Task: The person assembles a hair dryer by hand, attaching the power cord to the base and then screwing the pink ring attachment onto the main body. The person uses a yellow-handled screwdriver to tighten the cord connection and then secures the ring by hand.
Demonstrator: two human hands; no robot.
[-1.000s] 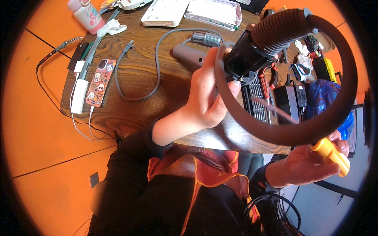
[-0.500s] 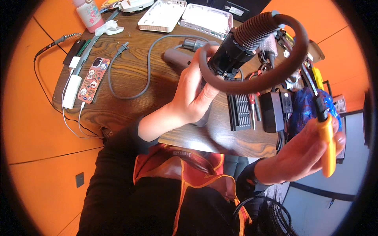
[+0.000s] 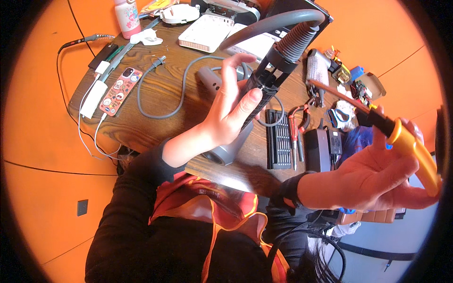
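My left hand (image 3: pixel 233 106) is wrapped around a black plug housing (image 3: pixel 265 87) with a ribbed strain relief, from which a thick grey cable (image 3: pixel 278 21) arcs up and to the left. My right hand (image 3: pixel 377 177) holds a screwdriver with an orange handle (image 3: pixel 415 151) and a black collar; its thin shaft (image 3: pixel 337 92) points up-left toward the plug housing without touching it. Under my left hand a grey hair dryer (image 3: pixel 225 151) lies on the wooden table (image 3: pixel 155 127).
A black bit-set case (image 3: pixel 278 139), red-handled pliers (image 3: pixel 297 129) and a black power brick (image 3: pixel 321 151) lie right of the dryer. A phone in a patterned case (image 3: pixel 120 91), white chargers, a grey power cord (image 3: pixel 160 99), a pink bottle (image 3: pixel 127 14) and white boxes sit farther left and back.
The cable loop has swung upward and away from the camera. My right hand has tilted the screwdriver so its shaft now aims up-left at the plug housing.
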